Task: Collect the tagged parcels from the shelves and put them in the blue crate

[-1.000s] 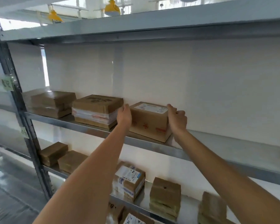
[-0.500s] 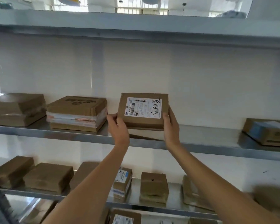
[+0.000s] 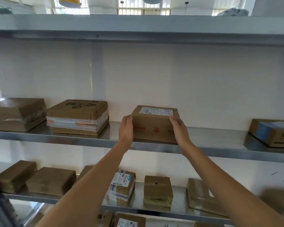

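parcel [image 3: 154, 126] on shelf [image 3: 220, 149], clasped at both ends by left hand [image 3: 126, 128] and right hand [image 3: 179, 130]; could slip if squeezed unevenly while lifting off.

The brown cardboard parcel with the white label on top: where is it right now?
In the head view, the brown cardboard parcel sits centre on the middle metal shelf, held between left hand and right hand.

The parcel [image 3: 154, 124] — a brown cardboard box with a white label on top and red marks on its front — sits flat on the middle shelf [image 3: 211, 145], just toward one o'clock from centre view.
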{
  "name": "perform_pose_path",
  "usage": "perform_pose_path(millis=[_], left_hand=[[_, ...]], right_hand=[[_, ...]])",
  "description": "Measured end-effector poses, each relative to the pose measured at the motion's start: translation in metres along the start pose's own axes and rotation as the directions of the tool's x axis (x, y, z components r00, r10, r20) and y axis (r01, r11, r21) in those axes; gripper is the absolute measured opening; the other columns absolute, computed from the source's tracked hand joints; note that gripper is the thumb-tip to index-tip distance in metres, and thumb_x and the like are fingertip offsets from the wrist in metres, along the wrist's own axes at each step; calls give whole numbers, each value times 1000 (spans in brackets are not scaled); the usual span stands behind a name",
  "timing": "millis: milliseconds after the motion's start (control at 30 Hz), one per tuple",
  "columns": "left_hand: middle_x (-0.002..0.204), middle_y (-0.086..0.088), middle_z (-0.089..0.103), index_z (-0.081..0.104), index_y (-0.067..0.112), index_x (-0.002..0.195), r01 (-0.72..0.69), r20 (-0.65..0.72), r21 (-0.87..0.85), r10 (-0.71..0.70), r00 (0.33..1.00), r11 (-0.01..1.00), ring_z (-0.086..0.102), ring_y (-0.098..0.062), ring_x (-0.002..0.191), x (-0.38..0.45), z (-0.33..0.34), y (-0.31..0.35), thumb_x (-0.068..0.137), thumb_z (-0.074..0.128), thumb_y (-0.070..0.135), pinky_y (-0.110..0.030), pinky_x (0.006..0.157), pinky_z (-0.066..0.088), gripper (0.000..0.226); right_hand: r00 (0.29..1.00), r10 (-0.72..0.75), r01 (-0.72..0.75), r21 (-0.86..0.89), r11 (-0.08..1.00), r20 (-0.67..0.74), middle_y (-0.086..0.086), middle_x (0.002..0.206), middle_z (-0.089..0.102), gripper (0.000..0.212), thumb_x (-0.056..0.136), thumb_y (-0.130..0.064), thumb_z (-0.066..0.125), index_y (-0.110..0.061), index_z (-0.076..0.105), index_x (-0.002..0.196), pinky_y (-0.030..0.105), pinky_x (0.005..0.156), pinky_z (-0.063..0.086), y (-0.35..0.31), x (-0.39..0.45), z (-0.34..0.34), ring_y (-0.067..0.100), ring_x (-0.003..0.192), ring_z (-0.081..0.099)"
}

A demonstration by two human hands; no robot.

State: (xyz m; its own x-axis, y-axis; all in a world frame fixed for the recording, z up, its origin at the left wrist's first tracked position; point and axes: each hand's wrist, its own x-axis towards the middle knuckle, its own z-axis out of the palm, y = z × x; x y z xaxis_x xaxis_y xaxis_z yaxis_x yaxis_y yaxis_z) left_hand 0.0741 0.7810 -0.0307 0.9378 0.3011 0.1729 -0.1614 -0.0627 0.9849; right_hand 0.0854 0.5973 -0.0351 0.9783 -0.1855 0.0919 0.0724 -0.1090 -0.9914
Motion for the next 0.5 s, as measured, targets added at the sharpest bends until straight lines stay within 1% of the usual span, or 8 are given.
perform_pose_path(millis=[33,100,167,200,300,367,433,500], left_hand=[[123,-7,52,45,18,130,7,5,-7,-7,1000,1000,47,-18,102,-2,0,-1,104,25,38,-31,90,36,39],[124,0,50,43,19,135,-28,-36,-31,27,999,999,46,-15,110,-4,-5,-2,104,28,37,-27,94,33,39],[125,3,48,44,18,136,-127,-114,25,129,985,992,45,-12,113,-2,-20,1,103,34,32,-24,95,33,37],[125,2,50,46,17,133,-182,-124,92,192,973,979,46,-12,113,2,-32,1,102,36,30,-24,93,34,35],[113,-2,57,56,13,119,-340,-89,293,379,921,894,53,-14,101,17,-78,5,100,40,26,-28,86,45,28],[101,-4,58,57,11,105,-404,-139,373,481,866,835,54,-18,92,29,-110,12,98,41,23,-33,81,47,22],[100,-5,54,55,10,102,-439,-182,465,569,802,769,50,-21,95,42,-141,15,94,40,20,-34,83,43,20],[110,-5,51,53,10,111,-436,-230,582,654,721,686,45,-20,103,56,-176,15,88,40,21,-32,89,37,29]], right_hand=[[999,-24,24,-6,1000,-41,3,149,44,74,87,-67,48,-27,36,148,48,113,34,-2,-1,3,26,134,43],[958,-169,149,-100,984,-231,2,158,30,72,95,-55,46,-21,23,154,48,119,21,-8,-7,10,26,145,26],[825,-400,314,-265,912,-399,2,158,30,66,98,-46,46,-17,26,153,47,120,17,-19,-19,17,23,146,25],[754,-516,393,-349,851,-406,3,157,33,63,97,-43,47,-16,30,151,46,119,18,-25,-25,23,22,145,28],[620,-758,604,-495,625,-202,8,153,37,54,97,-37,47,-12,38,144,40,118,21,-41,-40,60,23,143,31],[594,-804,706,-475,525,-6,9,153,35,50,98,-36,44,-11,41,142,38,116,25,-51,-47,97,23,143,29],[617,-770,743,-445,500,165,8,153,31,48,101,-37,40,-12,40,142,36,117,26,-52,-52,136,21,143,26],[698,-675,706,-392,590,240,5,154,29,51,103,-40,38,-15,35,146,37,119,26,-46,-55,179,17,144,25]])
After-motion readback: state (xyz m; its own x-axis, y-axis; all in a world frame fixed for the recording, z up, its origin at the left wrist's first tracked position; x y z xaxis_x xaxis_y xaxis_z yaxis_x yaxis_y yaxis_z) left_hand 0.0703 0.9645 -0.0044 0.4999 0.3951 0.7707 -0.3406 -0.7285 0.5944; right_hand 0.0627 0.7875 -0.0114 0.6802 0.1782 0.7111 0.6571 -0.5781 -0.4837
